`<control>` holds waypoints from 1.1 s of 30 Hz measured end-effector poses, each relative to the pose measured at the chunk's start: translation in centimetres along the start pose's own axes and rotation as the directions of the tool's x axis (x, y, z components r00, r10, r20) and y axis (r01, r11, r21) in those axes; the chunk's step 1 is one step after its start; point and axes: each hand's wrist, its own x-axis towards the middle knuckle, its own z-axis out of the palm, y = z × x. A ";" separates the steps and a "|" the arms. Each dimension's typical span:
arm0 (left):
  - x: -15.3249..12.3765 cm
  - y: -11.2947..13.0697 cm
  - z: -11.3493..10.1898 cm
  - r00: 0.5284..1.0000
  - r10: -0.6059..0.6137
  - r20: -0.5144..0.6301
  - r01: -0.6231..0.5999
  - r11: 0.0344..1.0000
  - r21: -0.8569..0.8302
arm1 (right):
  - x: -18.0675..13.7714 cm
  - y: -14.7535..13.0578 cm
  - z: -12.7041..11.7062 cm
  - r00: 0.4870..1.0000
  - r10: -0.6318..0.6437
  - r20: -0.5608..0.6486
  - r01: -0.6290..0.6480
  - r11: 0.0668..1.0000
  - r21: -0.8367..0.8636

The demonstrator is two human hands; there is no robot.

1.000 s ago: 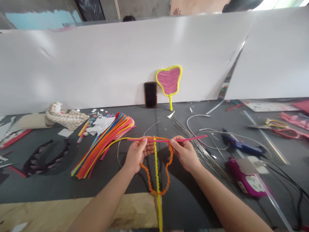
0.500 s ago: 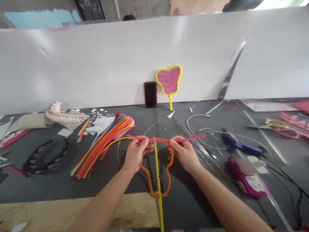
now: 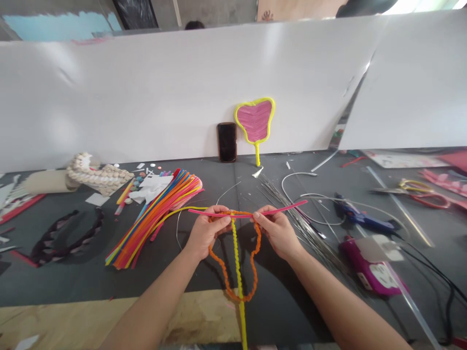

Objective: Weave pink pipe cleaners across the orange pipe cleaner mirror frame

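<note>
Between my two hands a pink pipe cleaner (image 3: 285, 208) lies crosswise along the top of an orange twisted pipe-cleaner loop (image 3: 223, 272). My left hand (image 3: 207, 231) pinches both left of the middle, thumb on the pink strand. On the other side my right hand (image 3: 277, 232) is closed on the same two pieces. A yellow twisted stem (image 3: 237, 257) runs down through the loop from its top and crosses the loop's bottom, thickening below. Fingertips behind the strands are partly hidden.
To the left lie a bundle of coloured pipe cleaners (image 3: 156, 218) and a dark braided headband (image 3: 67, 238). A pink-and-yellow fan (image 3: 255, 121) and a phone (image 3: 226, 142) lean on the white board. At right are metal wires (image 3: 302, 221), a glue gun (image 3: 365, 214), scissors (image 3: 412, 191) and a magenta power strip (image 3: 370, 272).
My left thumb has shifted right and slightly down along the pink pipe cleaner, closer to the yellow stem. The pink strand and my right hand have moved slightly left.
</note>
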 end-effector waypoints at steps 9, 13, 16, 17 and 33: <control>0.5 -0.5 -0.5 1.000 0.026 -0.014 -0.026 1.000 0.010 | 0.1 0.0 0.1 1.000 0.001 -0.009 -0.001 1.000 -0.015; 0.7 -0.5 -0.6 1.000 0.011 -0.009 -0.011 1.000 0.014 | 0.2 -0.1 0.2 1.000 -0.004 0.005 0.004 0.999 -0.040; 0.8 -0.5 -0.6 1.000 -0.008 0.000 0.008 1.000 0.008 | 0.3 -0.1 0.1 1.000 -0.007 0.010 0.007 0.999 -0.052; 0.8 -0.5 -0.6 1.000 -0.013 0.002 0.013 1.000 0.006 | 0.3 -0.1 0.1 1.000 -0.004 0.012 0.005 0.999 -0.052; 1.0 -0.2 -0.3 0.998 -0.045 -0.048 0.046 0.999 0.006 | 0.6 -0.3 0.3 1.000 -0.008 0.028 0.008 1.000 -0.020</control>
